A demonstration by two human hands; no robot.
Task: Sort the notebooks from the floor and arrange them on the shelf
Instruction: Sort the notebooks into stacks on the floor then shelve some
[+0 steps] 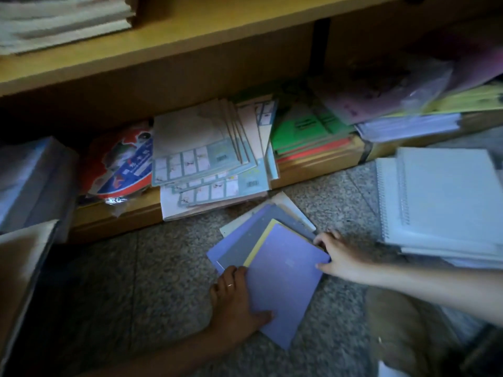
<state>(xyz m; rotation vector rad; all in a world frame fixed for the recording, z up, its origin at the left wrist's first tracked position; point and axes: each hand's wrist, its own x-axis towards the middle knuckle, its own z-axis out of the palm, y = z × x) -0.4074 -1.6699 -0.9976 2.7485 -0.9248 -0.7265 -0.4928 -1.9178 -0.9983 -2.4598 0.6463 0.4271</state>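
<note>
Dim room, speckled grey stone floor (163, 268). Left hand (235, 303) lies flat, fingers spread, thumb pressing the near left edge of the top lilac notebook (283, 284). Right hand (341, 257) fingers curl around that loose fanned pile's right edge. Beyond the right hand, a stack of white spiral-bound notebooks (441, 202) on the floor. Past both hands, the bottom board of the tan wooden shelf (114, 216) carries pale grid-printed notebooks (206, 156) and green notebooks (307, 129).
</note>
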